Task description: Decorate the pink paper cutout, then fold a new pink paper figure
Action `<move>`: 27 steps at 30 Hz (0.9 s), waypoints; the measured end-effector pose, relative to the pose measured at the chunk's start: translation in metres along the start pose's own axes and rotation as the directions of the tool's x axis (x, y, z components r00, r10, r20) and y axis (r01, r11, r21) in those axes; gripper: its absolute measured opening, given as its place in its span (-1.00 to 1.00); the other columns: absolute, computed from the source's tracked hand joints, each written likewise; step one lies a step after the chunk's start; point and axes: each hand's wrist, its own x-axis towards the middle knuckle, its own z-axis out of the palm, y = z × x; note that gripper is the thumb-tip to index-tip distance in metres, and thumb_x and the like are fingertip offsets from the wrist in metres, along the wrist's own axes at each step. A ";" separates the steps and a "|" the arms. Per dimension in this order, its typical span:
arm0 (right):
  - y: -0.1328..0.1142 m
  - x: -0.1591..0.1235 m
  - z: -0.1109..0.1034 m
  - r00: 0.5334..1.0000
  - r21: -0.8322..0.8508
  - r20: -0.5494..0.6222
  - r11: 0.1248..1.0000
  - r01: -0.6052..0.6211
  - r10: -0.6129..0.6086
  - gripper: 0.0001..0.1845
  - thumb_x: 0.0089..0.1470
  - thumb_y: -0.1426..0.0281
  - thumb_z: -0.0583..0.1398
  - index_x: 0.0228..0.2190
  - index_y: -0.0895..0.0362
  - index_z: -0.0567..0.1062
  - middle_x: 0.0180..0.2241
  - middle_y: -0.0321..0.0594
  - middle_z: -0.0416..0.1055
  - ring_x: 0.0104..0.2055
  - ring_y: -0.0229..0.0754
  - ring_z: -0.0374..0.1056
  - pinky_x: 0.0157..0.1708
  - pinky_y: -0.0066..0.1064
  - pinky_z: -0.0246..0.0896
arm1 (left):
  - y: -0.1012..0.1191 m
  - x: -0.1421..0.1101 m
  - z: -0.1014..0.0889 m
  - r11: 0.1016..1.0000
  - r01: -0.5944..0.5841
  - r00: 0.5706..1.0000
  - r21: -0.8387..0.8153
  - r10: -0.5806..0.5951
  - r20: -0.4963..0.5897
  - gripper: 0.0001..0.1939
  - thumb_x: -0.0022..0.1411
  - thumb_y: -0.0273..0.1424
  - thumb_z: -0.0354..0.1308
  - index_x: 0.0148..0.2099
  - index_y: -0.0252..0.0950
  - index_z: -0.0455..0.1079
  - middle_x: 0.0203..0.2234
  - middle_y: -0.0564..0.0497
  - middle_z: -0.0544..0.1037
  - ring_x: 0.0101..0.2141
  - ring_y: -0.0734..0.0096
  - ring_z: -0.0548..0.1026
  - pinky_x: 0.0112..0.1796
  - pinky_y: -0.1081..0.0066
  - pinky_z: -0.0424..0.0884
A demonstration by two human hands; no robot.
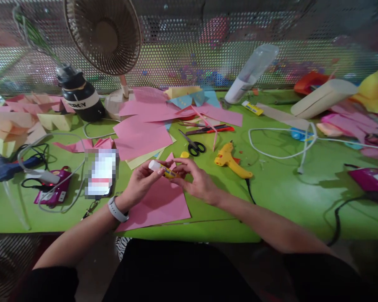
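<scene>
One glue stick point(169, 172), two glue guns point(229, 160).
Left hand point(140, 181) and right hand point(199, 180) point inward, each grip clamped on the glue stick.

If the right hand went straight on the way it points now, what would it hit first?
Past the glue stick at its fingertips, the right hand would probably meet the left hand first; depth is unclear from this one view.

One camera sits on my head and faces forward and down over the green table point(280, 184). My left hand point(140, 180) and right hand point(199, 182) fall near mid-frame, fairly close to the lens. My black clothing point(176, 272) occupies the lower middle edge; beyond the table, a mesh panel point(173, 50) bounds the view above.
</scene>
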 end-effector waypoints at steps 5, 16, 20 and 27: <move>0.003 0.000 0.003 0.997 0.259 0.061 0.963 -0.070 0.056 -0.50 0.21 0.09 0.18 0.09 0.00 0.21 -0.16 -0.19 0.36 -0.21 -0.19 0.40 -0.29 -0.29 0.46 | -0.002 -0.001 -0.001 0.996 -0.071 0.997 -0.056 0.069 -0.033 -0.70 0.17 -0.21 0.35 -0.09 -0.22 0.54 -0.04 -0.11 0.60 -0.04 0.21 0.56 0.02 0.15 0.47; 0.001 -0.005 0.005 0.984 0.328 0.120 0.930 -0.164 0.132 -0.51 0.26 -0.01 0.07 0.03 0.08 0.32 -0.46 -0.34 0.36 -0.50 -0.30 0.25 -0.51 -0.42 0.19 | -0.005 -0.006 -0.003 0.997 -0.074 0.996 -0.009 0.074 -0.054 -0.69 0.27 -0.15 0.24 -0.03 -0.18 0.56 0.00 -0.11 0.59 0.05 0.13 0.51 0.12 0.03 0.38; 0.008 -0.001 0.003 0.937 0.514 0.222 0.785 -0.347 0.270 -0.46 0.26 -0.07 0.02 0.01 0.08 0.34 -0.62 -0.47 0.24 -0.66 -0.35 0.10 -0.65 -0.48 0.02 | -0.006 -0.008 -0.003 0.996 -0.087 0.996 0.010 0.087 -0.007 -0.67 0.27 -0.14 0.24 0.01 -0.15 0.54 -0.03 -0.09 0.61 0.05 0.13 0.52 0.11 0.02 0.39; 0.008 0.003 0.001 0.969 0.459 0.129 0.853 -0.248 0.212 -0.50 0.15 -0.05 0.19 -0.09 0.07 0.36 -0.45 -0.32 0.46 -0.48 -0.29 0.38 -0.49 -0.44 0.28 | -0.004 -0.007 0.001 0.998 -0.068 0.996 0.008 0.068 -0.052 -0.75 0.25 -0.21 0.27 -0.04 -0.15 0.56 0.02 -0.07 0.58 0.04 0.20 0.53 0.11 0.09 0.41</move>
